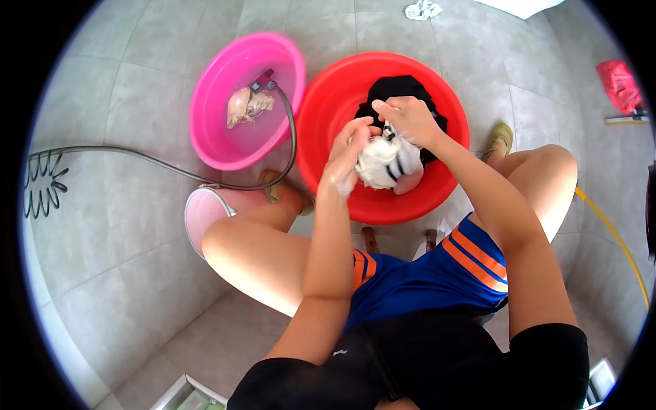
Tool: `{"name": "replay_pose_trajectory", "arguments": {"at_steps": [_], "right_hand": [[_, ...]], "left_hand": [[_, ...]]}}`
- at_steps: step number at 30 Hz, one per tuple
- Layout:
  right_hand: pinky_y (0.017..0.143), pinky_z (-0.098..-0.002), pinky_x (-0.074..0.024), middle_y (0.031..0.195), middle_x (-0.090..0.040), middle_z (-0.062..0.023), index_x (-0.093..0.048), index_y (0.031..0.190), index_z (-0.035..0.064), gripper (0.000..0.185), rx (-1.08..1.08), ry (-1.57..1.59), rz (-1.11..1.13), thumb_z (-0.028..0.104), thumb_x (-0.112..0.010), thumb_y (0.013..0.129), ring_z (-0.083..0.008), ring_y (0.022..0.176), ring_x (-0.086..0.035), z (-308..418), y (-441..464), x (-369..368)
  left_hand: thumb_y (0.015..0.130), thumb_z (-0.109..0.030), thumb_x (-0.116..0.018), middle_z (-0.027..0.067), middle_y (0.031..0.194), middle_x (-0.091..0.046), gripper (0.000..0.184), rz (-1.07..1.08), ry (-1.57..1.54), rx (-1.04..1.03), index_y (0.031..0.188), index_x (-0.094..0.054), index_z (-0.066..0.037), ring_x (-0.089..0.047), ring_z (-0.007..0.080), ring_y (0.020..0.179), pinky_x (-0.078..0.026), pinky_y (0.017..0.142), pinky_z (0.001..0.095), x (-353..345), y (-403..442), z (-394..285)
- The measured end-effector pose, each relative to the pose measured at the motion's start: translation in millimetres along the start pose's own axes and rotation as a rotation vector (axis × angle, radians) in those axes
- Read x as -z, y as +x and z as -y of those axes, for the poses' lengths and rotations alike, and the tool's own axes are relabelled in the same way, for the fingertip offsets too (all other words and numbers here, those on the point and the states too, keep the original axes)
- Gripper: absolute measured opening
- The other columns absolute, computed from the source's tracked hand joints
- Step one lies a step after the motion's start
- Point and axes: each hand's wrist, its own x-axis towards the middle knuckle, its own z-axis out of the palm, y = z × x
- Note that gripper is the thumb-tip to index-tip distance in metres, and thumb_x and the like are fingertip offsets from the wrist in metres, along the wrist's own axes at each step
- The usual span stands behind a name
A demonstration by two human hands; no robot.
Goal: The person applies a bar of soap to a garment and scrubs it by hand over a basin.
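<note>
A white garment with dark stripes [381, 164] hangs bunched between my hands over the red basin [331, 102]. My right hand [408, 121] is closed on its upper part, thumb pointing left. My left hand [347, 150] has its fingers curled at the garment's left side, wet and with some suds near the wrist. Behind my right hand, a black cloth [400, 87] lies in the basin. What sits beneath the white garment is hidden.
A pink basin [205, 130] to the left holds water, light-coloured cloth [247, 106] and the end of a grey hose [171, 169]. A pale pink bucket [198, 219] lies by my left leg. A yellow hose [615, 236] runs at right; a white crumpled item [424, 9] is at the back.
</note>
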Motion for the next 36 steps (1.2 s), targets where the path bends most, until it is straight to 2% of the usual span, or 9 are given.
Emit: {"name": "replay_pose_trajectory", "arguments": {"at_steps": [5, 8, 12, 21, 27, 29, 31, 33, 36], "right_hand": [[0.070, -0.0265, -0.0478, 0.083, -0.066, -0.0076, -0.063, 0.093, 0.0009, 0.025, -0.062, 0.421, 0.341, 0.021, -0.070, 0.081, -0.0133, 0.078, -0.063, 6, 1, 27], [0.073, -0.0253, -0.0484, 0.085, -0.066, -0.0082, -0.057, 0.107, 0.0012, 0.034, -0.066, 0.436, 0.421, 0.015, -0.071, 0.079, -0.0118, 0.079, -0.062, 2, -4, 50], [0.074, -0.0244, -0.0471, 0.088, -0.065, -0.0078, -0.057, 0.107, 0.0048, 0.032, -0.044, 0.352, 0.462, 0.009, -0.070, 0.078, -0.0104, 0.080, -0.061, 2, -9, 39], [0.073, -0.0248, -0.0463, 0.081, -0.059, -0.0030, -0.056, 0.103, 0.0053, 0.032, 0.109, 0.422, 0.245, 0.013, -0.073, 0.077, -0.0086, 0.083, -0.058, 31, -15, 54], [0.079, -0.0326, -0.0484, 0.097, -0.064, -0.0140, -0.054, 0.117, 0.0040, 0.060, 0.099, -0.254, 0.399, 0.018, -0.078, 0.063, -0.0245, 0.085, -0.063, -3, -9, 69], [0.082, -0.0400, -0.0494, 0.095, -0.065, -0.0199, -0.067, 0.098, 0.0033, 0.046, -0.087, -0.712, 0.432, 0.027, -0.075, 0.060, -0.0358, 0.090, -0.062, -26, 0, 52], [0.080, -0.0367, -0.0509, 0.090, -0.067, -0.0182, -0.067, 0.098, 0.0004, 0.042, -0.115, -0.580, 0.222, 0.021, -0.072, 0.062, -0.0301, 0.087, -0.065, -49, 6, 37], [0.078, -0.0308, -0.0512, 0.087, -0.068, -0.0144, -0.065, 0.099, -0.0028, 0.037, -0.175, 0.269, 0.012, 0.013, -0.067, 0.066, -0.0206, 0.084, -0.066, -60, 9, 16], [0.081, -0.0264, -0.0480, 0.103, -0.063, -0.0082, -0.063, 0.104, -0.0008, 0.037, 0.324, 0.491, -0.082, -0.010, -0.056, 0.068, -0.0139, 0.092, -0.061, -8, -22, -15]], "left_hand": [[0.077, -0.015, -0.071, 0.0077, 0.080, -0.066, 0.027, 0.062, 1.003, -0.069, 0.096, -0.063, 0.002, -0.063, 0.0176, 0.069, -0.050, 0.064, 0.0280, 4, 3, -8], [0.087, -0.006, -0.055, 0.0063, 0.072, -0.064, 0.007, 0.056, 0.416, -0.173, 0.082, -0.056, -0.002, -0.058, 0.0096, 0.063, -0.045, 0.051, 0.0249, 25, 10, -1], [0.083, -0.017, -0.063, 0.0094, 0.085, -0.061, 0.020, 0.091, 0.681, -0.488, 0.093, -0.054, -0.002, -0.059, 0.0161, 0.071, -0.047, 0.063, 0.0303, 2, 19, 17], [0.082, -0.010, -0.064, 0.0037, 0.081, -0.066, 0.019, -0.013, 0.856, -0.076, 0.099, -0.065, -0.001, -0.059, 0.0089, 0.073, -0.048, 0.066, 0.0254, 23, 30, 43], [0.083, -0.007, -0.065, 0.0025, 0.076, -0.063, 0.006, -0.019, -0.051, -0.262, 0.085, -0.061, -0.003, -0.059, 0.0095, 0.066, -0.047, 0.057, 0.0237, 21, 12, 10], [0.084, -0.007, -0.063, 0.0072, 0.081, -0.064, 0.011, 0.106, -0.276, -0.234, 0.093, -0.058, -0.003, -0.063, 0.0144, 0.068, -0.053, 0.060, 0.0270, 23, 9, 11], [0.085, -0.009, -0.062, 0.0103, 0.085, -0.064, 0.017, 0.084, -0.467, -0.229, 0.099, -0.057, -0.002, -0.064, 0.0171, 0.070, -0.055, 0.060, 0.0287, 16, 5, 15], [0.092, -0.025, -0.055, 0.0151, 0.101, -0.063, 0.027, -0.212, -0.652, -0.085, 0.104, -0.055, -0.001, -0.063, 0.0285, 0.094, -0.053, 0.081, 0.0429, 0, 7, 9], [0.092, -0.037, -0.053, 0.0129, 0.101, -0.064, 0.037, -0.146, -0.745, 0.015, 0.105, -0.057, -0.002, -0.062, 0.0292, 0.096, -0.048, 0.089, 0.0455, 15, 21, 27]]}}
